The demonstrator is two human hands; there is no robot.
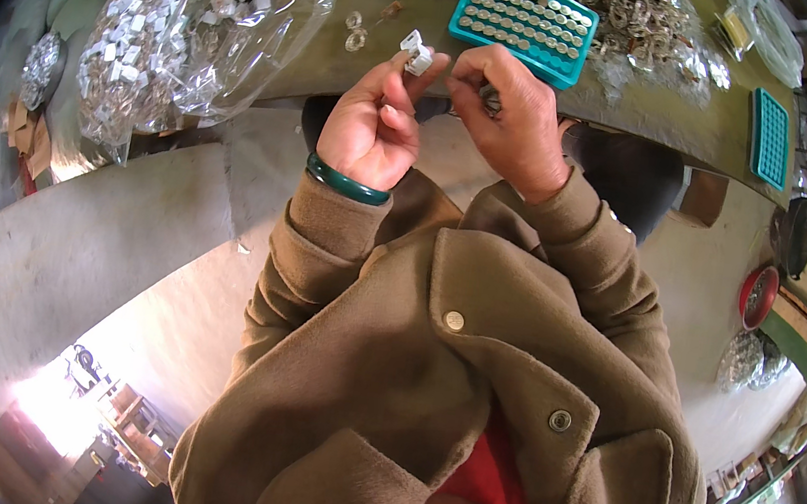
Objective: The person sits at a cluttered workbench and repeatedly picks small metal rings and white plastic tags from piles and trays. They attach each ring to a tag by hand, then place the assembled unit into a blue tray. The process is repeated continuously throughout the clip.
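Over the near edge of the table (381, 23), my left hand (369, 137) is turned palm up. Its thumb and fingertips pinch a small white plastic piece (416, 58) that has a clip-like shape. Close by on the right, my right hand (516, 115) is curled with thumb and fingers together; whatever it holds is hidden or too small to name. A teal tray (571, 78) with rows of small round metallic pieces (528, 17) lies just beyond my right hand. A few loose ring-like pieces (355, 37) rest on the table beyond my left hand.
Clear plastic bags (278, 45) and many white pieces (131, 47) lie at the left. A pile of small shiny parts (633, 23) spreads behind the tray. Another teal tray (769, 141) sits at the right edge; a red bowl (758, 296) stands lower at the right.
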